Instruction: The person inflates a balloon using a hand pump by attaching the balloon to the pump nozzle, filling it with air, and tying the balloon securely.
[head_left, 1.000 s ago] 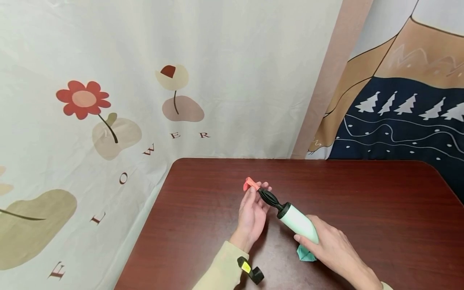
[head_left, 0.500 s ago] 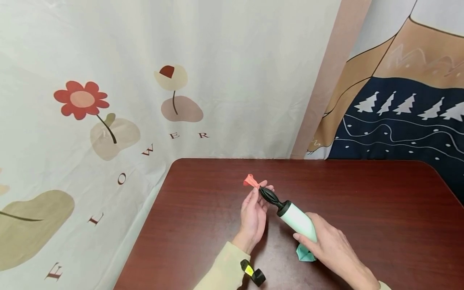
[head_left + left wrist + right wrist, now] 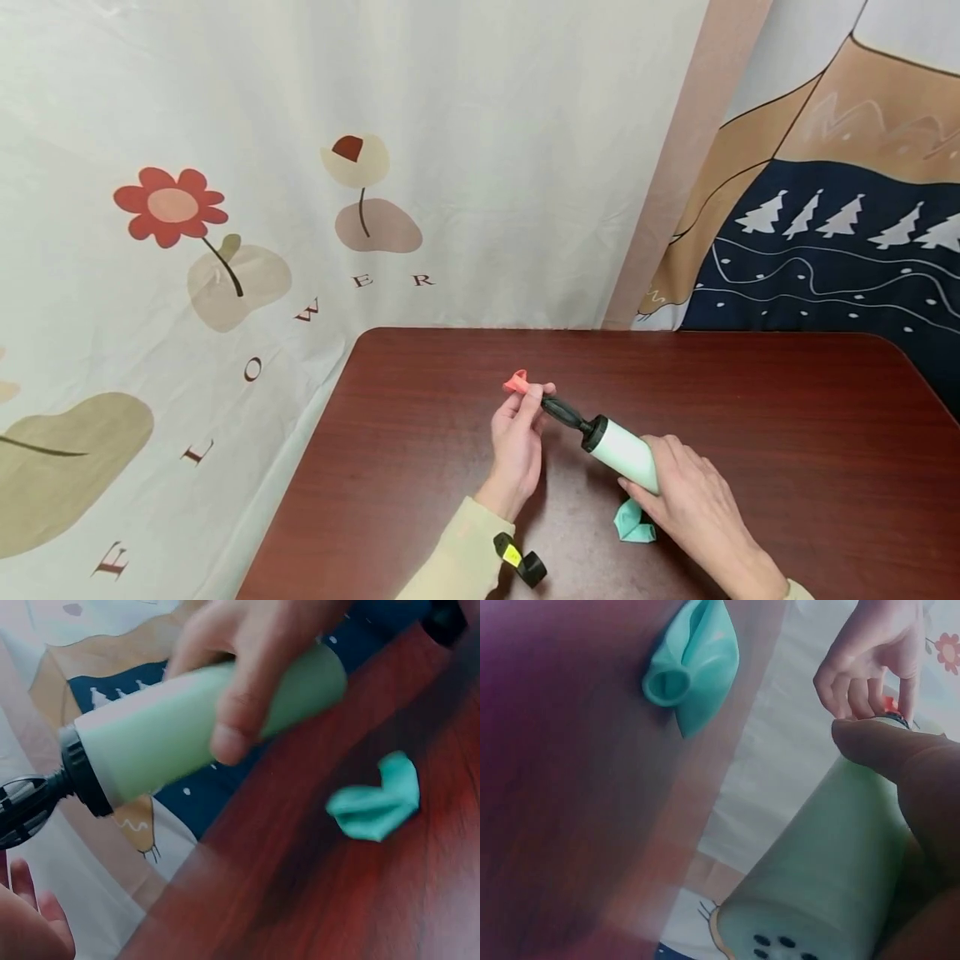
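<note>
A mint-green balloon pump (image 3: 619,452) with a black ribbed nozzle slants above the table, and my right hand (image 3: 693,493) grips its body. At the nozzle's tip my left hand (image 3: 516,454) pinches a coral-red balloon (image 3: 516,382) between thumb and fingers. Those fingers hide the balloon's neck, so I cannot tell how far it sits on the tip. A limp teal balloon (image 3: 632,523) lies on the table below the pump. In the right wrist view, the teal balloon (image 3: 705,667) shows its round mouth, and the pump's end (image 3: 795,930) has several dark holes.
The dark red-brown wooden table (image 3: 405,467) reaches back to a pale curtain (image 3: 487,167) with printed flowers. A tree-patterned hanging (image 3: 825,242) covers the right side. A black band (image 3: 517,560) with a yellow patch is strapped on the left wrist.
The left fingers have closed further over the balloon's neck and nozzle tip. The pump has shifted slightly right and down with my right hand, leaving more of the teal balloon visible.
</note>
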Action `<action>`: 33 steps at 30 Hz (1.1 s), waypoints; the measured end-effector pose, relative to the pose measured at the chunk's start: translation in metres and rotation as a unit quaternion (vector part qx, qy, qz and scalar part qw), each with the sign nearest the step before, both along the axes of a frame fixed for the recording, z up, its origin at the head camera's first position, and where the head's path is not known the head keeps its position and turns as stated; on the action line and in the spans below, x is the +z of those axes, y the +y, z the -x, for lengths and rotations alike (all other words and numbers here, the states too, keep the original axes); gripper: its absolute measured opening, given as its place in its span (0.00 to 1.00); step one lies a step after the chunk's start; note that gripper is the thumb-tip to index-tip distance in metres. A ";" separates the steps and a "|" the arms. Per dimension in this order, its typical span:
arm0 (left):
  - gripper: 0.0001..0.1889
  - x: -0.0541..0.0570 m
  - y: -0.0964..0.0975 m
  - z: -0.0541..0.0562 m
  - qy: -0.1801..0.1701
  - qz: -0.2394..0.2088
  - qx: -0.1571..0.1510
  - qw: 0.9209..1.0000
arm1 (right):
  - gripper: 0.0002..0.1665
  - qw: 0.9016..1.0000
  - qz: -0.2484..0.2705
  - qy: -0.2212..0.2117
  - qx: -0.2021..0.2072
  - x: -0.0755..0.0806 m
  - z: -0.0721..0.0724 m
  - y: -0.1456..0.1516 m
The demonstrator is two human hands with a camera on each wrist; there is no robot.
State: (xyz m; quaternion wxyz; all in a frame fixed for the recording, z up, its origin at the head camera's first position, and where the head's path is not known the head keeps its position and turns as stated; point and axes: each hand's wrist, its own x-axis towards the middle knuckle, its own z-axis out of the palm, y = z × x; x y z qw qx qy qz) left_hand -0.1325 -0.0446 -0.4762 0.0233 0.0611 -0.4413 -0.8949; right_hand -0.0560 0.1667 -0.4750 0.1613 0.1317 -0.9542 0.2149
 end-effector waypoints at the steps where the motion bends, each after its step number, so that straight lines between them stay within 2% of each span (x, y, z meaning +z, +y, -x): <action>1: 0.07 -0.001 0.001 0.000 0.002 0.004 0.001 1.000 | 0.35 1.000 -0.008 0.011 0.003 0.000 0.000 0.000; 5: 0.06 -0.005 0.003 -0.003 0.015 0.016 -0.005 1.000 | 0.36 0.999 -0.034 0.037 0.011 0.000 0.000 0.000; 8: 0.10 -0.007 0.002 -0.005 0.020 0.024 -0.020 0.999 | 0.37 0.998 -0.043 0.045 0.011 0.000 0.000 -0.001; 11: 0.17 -0.006 0.000 -0.005 0.023 0.020 -0.040 0.999 | 0.37 0.999 -0.039 0.036 0.003 0.001 -0.001 -0.001; 14: 0.22 -0.004 -0.002 -0.003 0.021 -0.008 -0.052 0.998 | 0.34 1.000 -0.026 0.010 0.001 0.002 -0.001 -0.002; 18: 0.18 -0.003 -0.003 -0.001 0.007 -0.047 -0.038 0.998 | 0.34 0.999 -0.006 -0.027 0.018 0.004 -0.001 0.000; 22: 0.10 -0.004 -0.006 0.000 0.005 -0.061 -0.031 0.998 | 0.38 0.998 0.017 -0.055 0.032 0.006 -0.003 0.002; 28: 0.09 -0.004 -0.008 -0.002 0.018 -0.052 -0.033 0.998 | 0.43 0.998 0.022 -0.051 0.023 0.006 -0.003 0.002; 33: 0.10 -0.003 -0.007 -0.002 0.020 -0.018 -0.029 0.999 | 0.38 0.998 0.023 -0.053 0.013 0.006 -0.003 0.002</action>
